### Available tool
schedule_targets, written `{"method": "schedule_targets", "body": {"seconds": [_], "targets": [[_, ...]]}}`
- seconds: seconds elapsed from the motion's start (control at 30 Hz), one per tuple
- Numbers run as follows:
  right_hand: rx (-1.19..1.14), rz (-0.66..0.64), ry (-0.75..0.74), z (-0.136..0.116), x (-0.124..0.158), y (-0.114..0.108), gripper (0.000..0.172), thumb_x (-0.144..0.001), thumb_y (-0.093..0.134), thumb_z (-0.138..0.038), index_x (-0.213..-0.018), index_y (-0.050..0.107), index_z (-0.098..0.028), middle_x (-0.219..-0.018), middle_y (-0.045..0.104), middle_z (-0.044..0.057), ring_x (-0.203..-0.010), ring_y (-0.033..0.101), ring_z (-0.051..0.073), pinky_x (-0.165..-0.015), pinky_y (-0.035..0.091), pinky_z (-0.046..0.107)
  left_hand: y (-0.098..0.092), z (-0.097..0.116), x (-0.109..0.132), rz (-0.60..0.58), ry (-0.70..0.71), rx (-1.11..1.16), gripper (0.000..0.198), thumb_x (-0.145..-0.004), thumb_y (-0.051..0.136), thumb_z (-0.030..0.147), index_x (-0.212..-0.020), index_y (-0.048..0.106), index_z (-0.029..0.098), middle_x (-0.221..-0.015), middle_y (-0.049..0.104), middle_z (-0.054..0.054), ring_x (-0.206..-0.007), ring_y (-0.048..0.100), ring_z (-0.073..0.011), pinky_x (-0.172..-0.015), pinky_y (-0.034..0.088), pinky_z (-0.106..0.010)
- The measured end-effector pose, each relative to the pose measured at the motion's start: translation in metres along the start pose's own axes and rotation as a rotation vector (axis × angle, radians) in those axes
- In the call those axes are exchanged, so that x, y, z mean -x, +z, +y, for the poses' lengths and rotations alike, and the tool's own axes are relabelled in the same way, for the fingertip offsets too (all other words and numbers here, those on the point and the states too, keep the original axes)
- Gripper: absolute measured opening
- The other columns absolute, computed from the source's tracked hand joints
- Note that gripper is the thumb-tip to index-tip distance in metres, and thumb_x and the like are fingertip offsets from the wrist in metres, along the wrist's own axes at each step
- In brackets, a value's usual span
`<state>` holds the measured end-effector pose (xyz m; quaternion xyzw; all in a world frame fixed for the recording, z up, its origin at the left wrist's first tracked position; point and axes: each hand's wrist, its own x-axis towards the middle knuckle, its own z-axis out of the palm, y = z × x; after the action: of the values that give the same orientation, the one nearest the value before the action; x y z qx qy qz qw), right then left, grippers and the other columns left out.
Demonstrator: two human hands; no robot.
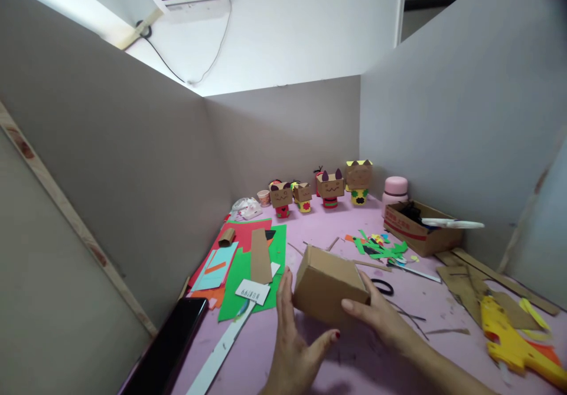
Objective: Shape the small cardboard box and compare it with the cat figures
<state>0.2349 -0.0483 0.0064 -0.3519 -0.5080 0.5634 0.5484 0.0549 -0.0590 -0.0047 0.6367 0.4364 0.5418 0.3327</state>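
It looks like a craft workspace: grey partitions [443,123] stand around a desk [310,229] bearing paper scraps [381,251], a yellow glue gun [502,331] and cardboard figures [330,187].

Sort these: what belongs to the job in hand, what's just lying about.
Job in hand: cardboard box, gripped by the right hand, left hand alongside; probably the yellow glue gun.

Apparently lying about: phone, pink bottle, paper cup.

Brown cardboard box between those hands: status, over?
Right hand holding brown cardboard box. Left hand spread beside it, contact unclear. Black ring-shaped handle just beyond.
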Motion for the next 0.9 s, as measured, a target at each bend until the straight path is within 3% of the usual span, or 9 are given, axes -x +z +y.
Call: {"method": "schedule_targets", "body": {"seconds": [0.13, 0.23, 0.37, 0.5, 0.6, 0.7, 0.77, 0.9], "targets": [[-0.035, 0.052, -0.006, 0.009, 0.001, 0.010, 0.080, -0.076, 0.064, -0.052, -0.136, 0.025, -0.017, -0.126, 0.060, 0.018, -0.113, 0.058, 0.031, -0.094, 0.046, 0.044, 0.010, 0.002, 0.006, 0.068, 0.211, -0.277, 0.095, -0.072, 0.071, 0.044, -0.145, 0.010, 0.041, -0.157, 0.015, -0.005, -0.144, 0.014, -0.0283, -0.115, 0.020, -0.049], [0.058, 0.156, -0.024, 0.009, 0.003, 0.018, 0.092, -0.069, 0.073, -0.047, -0.137, 0.017, -0.018, -0.131, 0.053, 0.020, -0.117, 0.055, 0.031, -0.097, 0.042, 0.044, 0.016, 0.001, 0.009, 0.075, 0.231, -0.367, 0.112, -0.063, 0.078, 0.045, -0.146, 0.003, 0.039, -0.158, 0.008, -0.008, -0.144, 0.010, -0.0329, -0.114, 0.021, -0.054], [0.220, 0.285, -0.056, 0.009, 0.008, 0.024, 0.105, -0.058, 0.080, -0.040, -0.136, 0.012, -0.020, -0.134, 0.045, 0.022, -0.121, 0.048, 0.035, -0.099, 0.037, 0.047, 0.022, -0.002, 0.010, 0.063, 0.174, -0.363, 0.129, -0.056, 0.083, 0.017, -0.146, -0.008, 0.038, -0.159, 0.005, -0.008, -0.145, 0.007, -0.0329, -0.116, 0.019, -0.051], [0.319, 0.358, -0.089, 0.016, 0.012, 0.024, 0.101, -0.058, 0.080, -0.033, -0.134, 0.015, -0.024, -0.137, 0.041, 0.019, -0.120, 0.047, 0.035, -0.100, 0.034, 0.047, 0.024, -0.004, 0.010, 0.059, 0.132, -0.366, 0.118, -0.059, 0.067, 0.001, -0.146, -0.010, 0.025, -0.159, 0.000, -0.017, -0.146, 0.003, -0.0316, -0.117, 0.016, -0.049], [0.326, 0.361, -0.108, 0.017, 0.013, 0.022, 0.101, -0.056, 0.081, -0.029, -0.134, 0.017, -0.026, -0.137, 0.041, 0.016, -0.123, 0.045, 0.035, -0.103, 0.029, 0.046, 0.024, -0.007, 0.009, 0.103, 0.122, -0.382, 0.098, -0.071, 0.059, 0.011, -0.146, -0.003, 0.021, -0.158, 0.007, -0.019, -0.146, 0.010, -0.0303, -0.115, 0.020, -0.051], [0.258, 0.350, -0.092, 0.015, 0.010, 0.022, 0.107, -0.052, 0.083, -0.028, -0.136, 0.017, -0.026, -0.138, 0.041, 0.015, -0.128, 0.040, 0.034, -0.107, 0.025, 0.046, 0.024, -0.010, 0.008, 0.146, 0.135, -0.353, 0.087, -0.077, 0.057, 0.020, -0.146, 0.004, 0.026, -0.157, 0.015, -0.014, -0.145, 0.016, -0.0285, -0.115, 0.021, -0.052], [0.151, 0.285, -0.057, 0.012, 0.007, 0.021, 0.107, -0.055, 0.083, -0.035, -0.137, 0.015, -0.024, -0.136, 0.046, 0.016, -0.125, 0.044, 0.033, -0.105, 0.030, 0.045, 0.023, -0.010, 0.008, 0.158, 0.122, -0.291, 0.084, -0.080, 0.059, 0.027, -0.145, 0.007, 0.031, -0.157, 0.017, -0.011, -0.144, 0.018, -0.0279, -0.115, 0.022, -0.053], [-0.089, 0.116, 0.066, 0.012, 0.004, 0.017, 0.084, -0.073, 0.067, -0.054, -0.136, 0.026, -0.016, -0.125, 0.060, 0.018, -0.113, 0.059, 0.031, -0.095, 0.045, 0.044, 0.020, -0.007, 0.007, 0.164, 0.111, -0.185, 0.085, -0.077, 0.065, 0.037, -0.144, 0.012, 0.037, -0.157, 0.020, -0.006, -0.144, 0.018, -0.0269, -0.115, 0.020, -0.053]]}}
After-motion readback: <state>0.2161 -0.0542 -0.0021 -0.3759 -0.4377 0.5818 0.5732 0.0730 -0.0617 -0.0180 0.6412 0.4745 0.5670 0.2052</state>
